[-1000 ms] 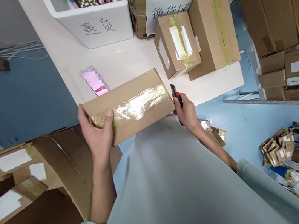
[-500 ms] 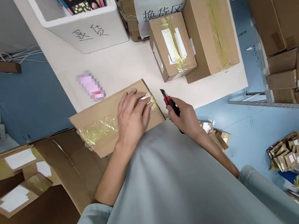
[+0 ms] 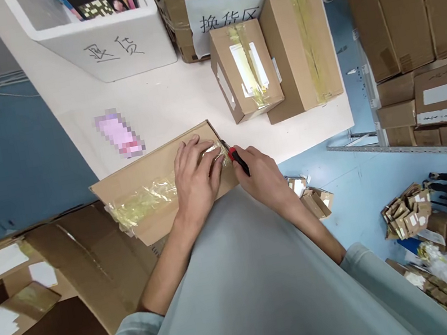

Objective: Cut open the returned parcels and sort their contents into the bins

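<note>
At the near edge of the counter (image 3: pixel 178 103), the carton (image 3: pixel 158 188) is pressed by the unclenched left hand (image 3: pixel 195 181); the cutter (image 3: pixel 239 161) is gripped by the right hand (image 3: pixel 262 178). Apparent step: slitting; controlled drawing required.

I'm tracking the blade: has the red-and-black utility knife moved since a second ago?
Yes: the utility knife has moved left, judged against the small white-labelled cardboard box, to the right end of the long brown cardboard box.

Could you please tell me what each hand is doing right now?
Left hand: open, resting on the taped box.
Right hand: closed around the red-and-black cutter, its tip by the box's edge.
</note>
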Demonstrator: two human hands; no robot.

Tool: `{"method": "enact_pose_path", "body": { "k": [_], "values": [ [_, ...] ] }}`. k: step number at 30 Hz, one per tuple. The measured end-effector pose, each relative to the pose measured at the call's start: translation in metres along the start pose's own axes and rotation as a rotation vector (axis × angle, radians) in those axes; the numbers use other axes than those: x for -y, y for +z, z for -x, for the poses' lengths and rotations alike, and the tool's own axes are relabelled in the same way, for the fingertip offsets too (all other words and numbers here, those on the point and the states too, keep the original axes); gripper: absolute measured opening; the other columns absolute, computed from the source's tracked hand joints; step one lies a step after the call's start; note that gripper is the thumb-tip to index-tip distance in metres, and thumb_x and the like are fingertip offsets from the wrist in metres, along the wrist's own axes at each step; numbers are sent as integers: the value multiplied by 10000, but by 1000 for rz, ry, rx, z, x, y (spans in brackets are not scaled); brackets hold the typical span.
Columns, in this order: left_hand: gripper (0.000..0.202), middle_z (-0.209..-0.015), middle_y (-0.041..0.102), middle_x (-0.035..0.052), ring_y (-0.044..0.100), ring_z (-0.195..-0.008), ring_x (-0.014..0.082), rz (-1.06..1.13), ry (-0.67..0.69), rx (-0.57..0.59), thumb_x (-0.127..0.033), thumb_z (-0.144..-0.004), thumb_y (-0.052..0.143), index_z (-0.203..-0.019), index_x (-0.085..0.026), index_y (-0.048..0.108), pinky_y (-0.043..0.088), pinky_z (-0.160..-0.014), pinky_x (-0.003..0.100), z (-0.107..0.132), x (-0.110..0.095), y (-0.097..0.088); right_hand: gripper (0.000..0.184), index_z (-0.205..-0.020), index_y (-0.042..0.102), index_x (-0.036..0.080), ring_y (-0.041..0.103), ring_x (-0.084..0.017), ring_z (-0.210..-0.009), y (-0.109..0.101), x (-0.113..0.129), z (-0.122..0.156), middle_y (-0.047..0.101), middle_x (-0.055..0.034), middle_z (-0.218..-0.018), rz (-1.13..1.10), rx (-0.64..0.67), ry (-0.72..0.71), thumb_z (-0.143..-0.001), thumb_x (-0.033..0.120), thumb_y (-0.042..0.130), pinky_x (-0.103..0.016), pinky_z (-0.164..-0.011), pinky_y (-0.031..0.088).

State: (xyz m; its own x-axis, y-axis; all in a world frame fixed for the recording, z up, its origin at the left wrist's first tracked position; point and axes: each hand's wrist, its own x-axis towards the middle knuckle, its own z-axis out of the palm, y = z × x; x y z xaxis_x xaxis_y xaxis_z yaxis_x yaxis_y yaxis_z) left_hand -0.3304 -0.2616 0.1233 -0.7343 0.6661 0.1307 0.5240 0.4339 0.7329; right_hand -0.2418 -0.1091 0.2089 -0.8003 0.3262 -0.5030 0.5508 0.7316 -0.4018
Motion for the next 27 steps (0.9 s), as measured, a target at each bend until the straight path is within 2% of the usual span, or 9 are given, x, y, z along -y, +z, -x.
{"method": "enact_pose_path", "body": {
  "k": [5,9,12,18,22,27],
  "values": [
    [270,-1410,786,95,591,-1608,352,48,-12,12,-345,-1181,572,-1347,-305,781,332,-1432,699,3,2,3,444,-1604,584,83,821,-318,-1134,-19,35,-9,838,-184,-1207,162,158,133,-1225,208,389,-392,-991,610],
    [279,-1434,776,104,596,-1601,345,54,-9,-4,-349,-1194,552,-1362,-292,767,333,-1432,692,4,5,6,530,-1714,467,35,837,-313,-1165,-14,54,-13,836,-238,-1203,280,143,209,-1218,185,358,-375,-977,641],
    [254,-1418,783,92,611,-1578,334,75,1,-7,-354,-1194,554,-1329,-309,765,342,-1428,682,2,7,7,596,-1791,378,50,855,-306,-1131,-6,55,2,845,-238,-1163,340,169,240,-1208,173,380,-357,-942,663],
    [246,-1433,777,85,581,-1607,329,112,0,11,-366,-1194,546,-1307,-324,760,302,-1441,692,1,7,6,600,-1813,364,74,882,-318,-1054,-1,44,34,864,-217,-1073,393,246,306,-1229,210,347,-345,-870,665],
    [258,-1433,776,86,577,-1614,334,103,-9,3,-385,-1197,540,-1311,-321,762,295,-1440,703,3,6,6,582,-1808,376,101,870,-315,-1098,-8,41,36,871,-205,-1135,359,253,264,-1248,251,329,-353,-903,653],
    [267,-1433,771,95,579,-1617,340,73,0,-5,-391,-1202,532,-1308,-304,761,295,-1443,698,5,3,6,600,-1835,308,125,848,-319,-1144,-16,39,24,867,-194,-1232,276,185,230,-1261,300,303,-391,-990,629]
  ]
}}
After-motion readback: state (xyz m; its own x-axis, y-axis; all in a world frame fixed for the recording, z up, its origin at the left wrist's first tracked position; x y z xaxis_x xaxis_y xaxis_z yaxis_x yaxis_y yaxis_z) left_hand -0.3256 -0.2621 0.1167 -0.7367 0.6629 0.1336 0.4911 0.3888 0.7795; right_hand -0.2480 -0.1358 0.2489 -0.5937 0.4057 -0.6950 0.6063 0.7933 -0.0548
